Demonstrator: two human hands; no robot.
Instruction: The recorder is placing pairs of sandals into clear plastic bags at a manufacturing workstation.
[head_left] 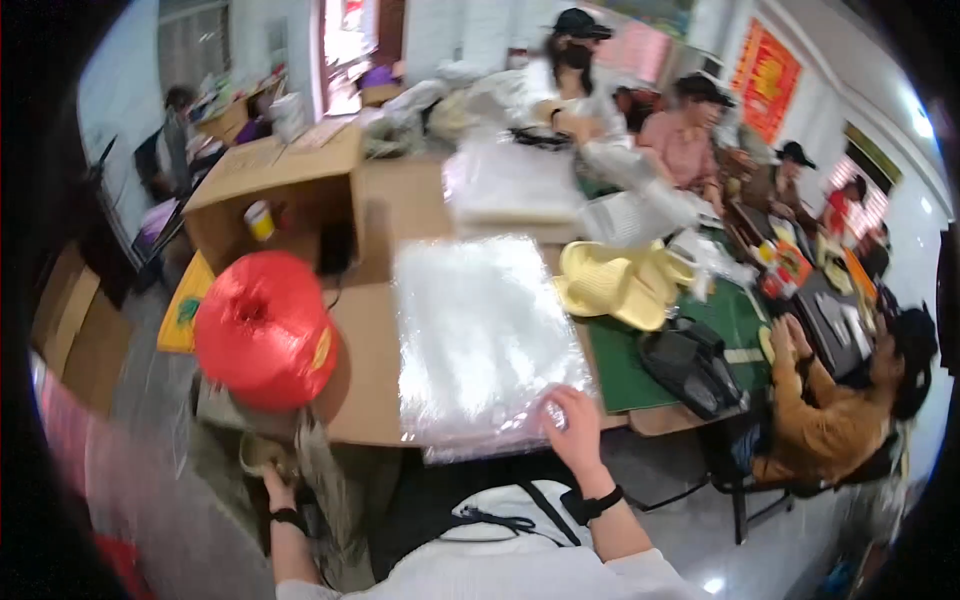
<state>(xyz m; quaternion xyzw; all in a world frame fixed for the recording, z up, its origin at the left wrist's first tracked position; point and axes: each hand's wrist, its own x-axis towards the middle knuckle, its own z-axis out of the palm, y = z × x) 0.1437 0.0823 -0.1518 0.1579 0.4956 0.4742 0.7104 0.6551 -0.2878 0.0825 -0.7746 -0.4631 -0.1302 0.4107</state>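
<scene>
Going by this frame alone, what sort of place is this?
Probably a small packing workshop: a stack of clear plastic under one hand, yellow slippers beside it, and a person in an orange-brown top seated at work nearby.

Left hand (268, 470) is low, out past the table's (365, 385) near-left corner; fingers partly hidden, grip unclear. Left forearm (292, 550) reaches forward, leaning slightly left. Right hand (572, 418) is at the near edge, fingers bent, tips leftward; right forearm (620, 530) angles forward and left.
</scene>
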